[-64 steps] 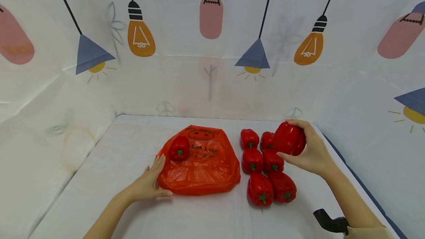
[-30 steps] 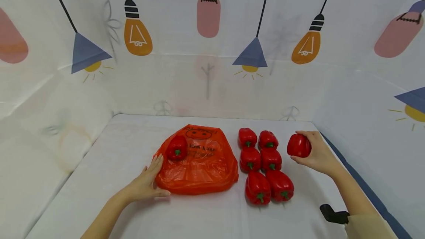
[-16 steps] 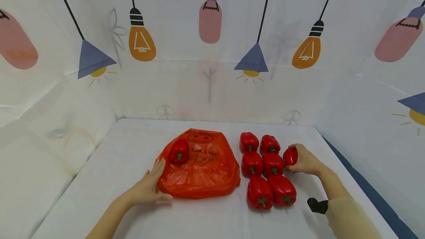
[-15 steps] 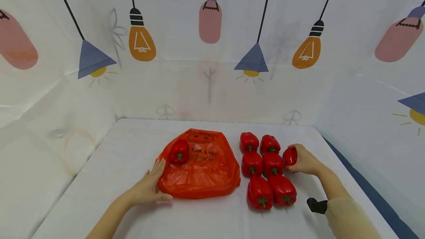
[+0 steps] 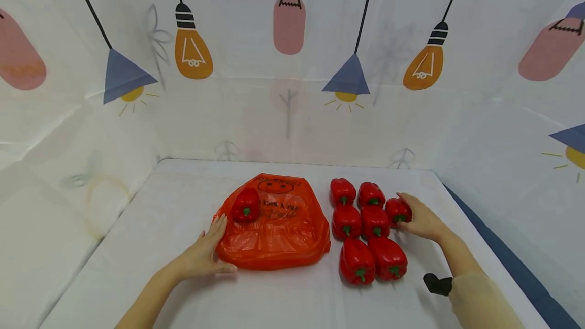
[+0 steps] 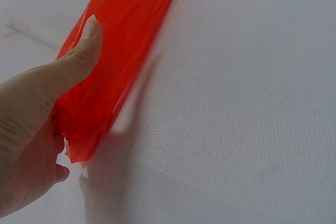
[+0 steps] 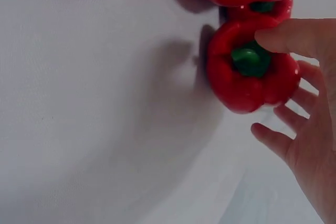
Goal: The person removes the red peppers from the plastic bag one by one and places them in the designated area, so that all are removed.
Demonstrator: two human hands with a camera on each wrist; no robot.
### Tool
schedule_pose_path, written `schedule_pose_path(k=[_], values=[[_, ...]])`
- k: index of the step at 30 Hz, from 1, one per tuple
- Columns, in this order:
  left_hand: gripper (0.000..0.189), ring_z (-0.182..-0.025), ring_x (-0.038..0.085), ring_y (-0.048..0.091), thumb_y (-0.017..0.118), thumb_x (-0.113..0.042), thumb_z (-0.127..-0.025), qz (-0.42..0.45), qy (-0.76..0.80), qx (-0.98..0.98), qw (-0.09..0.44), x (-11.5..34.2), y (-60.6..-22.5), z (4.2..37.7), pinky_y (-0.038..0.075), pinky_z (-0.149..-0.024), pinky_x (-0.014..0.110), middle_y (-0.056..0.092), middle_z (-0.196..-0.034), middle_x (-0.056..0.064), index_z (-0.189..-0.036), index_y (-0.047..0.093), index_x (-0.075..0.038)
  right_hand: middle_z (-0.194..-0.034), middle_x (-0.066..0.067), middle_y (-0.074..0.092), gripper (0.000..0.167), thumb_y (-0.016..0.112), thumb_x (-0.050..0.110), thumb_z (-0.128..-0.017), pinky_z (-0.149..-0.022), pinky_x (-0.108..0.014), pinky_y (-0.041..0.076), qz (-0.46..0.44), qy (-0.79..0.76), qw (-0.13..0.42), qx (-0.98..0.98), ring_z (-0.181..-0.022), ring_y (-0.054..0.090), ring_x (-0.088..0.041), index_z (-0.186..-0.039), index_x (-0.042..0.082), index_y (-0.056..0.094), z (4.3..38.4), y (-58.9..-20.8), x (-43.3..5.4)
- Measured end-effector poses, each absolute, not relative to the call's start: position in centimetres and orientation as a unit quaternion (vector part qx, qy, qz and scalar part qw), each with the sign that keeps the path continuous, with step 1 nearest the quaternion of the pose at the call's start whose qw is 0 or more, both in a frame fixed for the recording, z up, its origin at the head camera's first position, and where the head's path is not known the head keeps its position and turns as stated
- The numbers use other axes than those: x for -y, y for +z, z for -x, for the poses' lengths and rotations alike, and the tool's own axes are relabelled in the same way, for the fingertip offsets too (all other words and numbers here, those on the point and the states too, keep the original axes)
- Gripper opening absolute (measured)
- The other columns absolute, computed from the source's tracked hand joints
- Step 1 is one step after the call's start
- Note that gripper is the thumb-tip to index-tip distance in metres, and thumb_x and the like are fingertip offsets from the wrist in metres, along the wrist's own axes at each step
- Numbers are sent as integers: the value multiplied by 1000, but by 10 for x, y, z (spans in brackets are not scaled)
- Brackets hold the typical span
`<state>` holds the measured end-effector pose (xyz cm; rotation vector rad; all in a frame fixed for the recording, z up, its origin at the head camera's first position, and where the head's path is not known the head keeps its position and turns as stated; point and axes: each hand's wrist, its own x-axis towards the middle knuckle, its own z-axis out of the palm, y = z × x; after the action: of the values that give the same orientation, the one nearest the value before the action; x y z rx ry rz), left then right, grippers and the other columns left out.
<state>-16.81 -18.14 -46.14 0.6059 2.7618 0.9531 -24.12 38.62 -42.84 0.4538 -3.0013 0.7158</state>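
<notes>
My right hand (image 5: 425,219) is round a red bell pepper (image 5: 394,209) at the right end of the group. In the right wrist view the thumb lies over this bell pepper (image 7: 226,77) by its green stem; the other fingers are spread behind it, the little finger apart. Several more red bell peppers (image 5: 346,220) stand close together to its left. Fingers straight, my left hand (image 5: 201,253) rests at the left edge of an orange-red plastic bag (image 5: 283,237). On the bag's upper left lies another red bell pepper (image 5: 247,204).
A white table (image 5: 183,187) carries everything. Behind it and at both sides rise white walls (image 5: 256,116) printed with lamps and bulbs. The table's right edge runs beside my right forearm.
My right hand has brought its bell pepper down from the air to the right of the group. The pepper has turned, so its stem now shows. My left hand and the bag have stayed put.
</notes>
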Motion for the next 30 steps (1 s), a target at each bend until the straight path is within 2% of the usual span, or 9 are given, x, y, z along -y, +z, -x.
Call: schedule_pose_path(k=[4,11,19,25,30], values=[[118,-143,45,6,79,-52,-71,-204,320,-922,79,181,-461,168,5,-108,68,9,-157,25,-149,15,9,-139,-36,36,88,80,28,-75,-89,-69,40,-133,247,34,959,-123,37,-54,-141,-7,33,234,-419,-383],[117,-143,44,6,80,-50,-72,-200,323,-921,82,182,-462,168,4,-108,68,9,-157,24,-149,15,9,-141,-31,37,95,82,40,-74,-81,-62,49,-126,257,65,956,-116,45,-50,-145,1,31,218,-397,-370],[118,-143,43,6,80,-50,-71,-201,326,-920,82,182,-462,169,4,-108,68,8,-158,23,-150,14,8,-140,-25,42,96,88,34,-68,-83,-67,45,-185,257,102,943,-125,40,-45,-145,8,37,199,-380,-349],[119,-144,43,6,81,-50,-70,-200,329,-919,84,182,-463,170,4,-108,68,9,-158,23,-150,14,8,-141,-27,40,95,91,25,-64,-78,-64,50,-222,270,106,931,-126,37,-47,-142,6,40,194,-377,-334],[119,-144,43,6,81,-49,-70,-200,330,-919,84,182,-463,170,4,-108,68,9,-158,23,-150,14,8,-142,-25,40,94,91,22,-63,-78,-64,49,-239,270,119,925,-127,38,-45,-141,6,41,193,-373,-322]])
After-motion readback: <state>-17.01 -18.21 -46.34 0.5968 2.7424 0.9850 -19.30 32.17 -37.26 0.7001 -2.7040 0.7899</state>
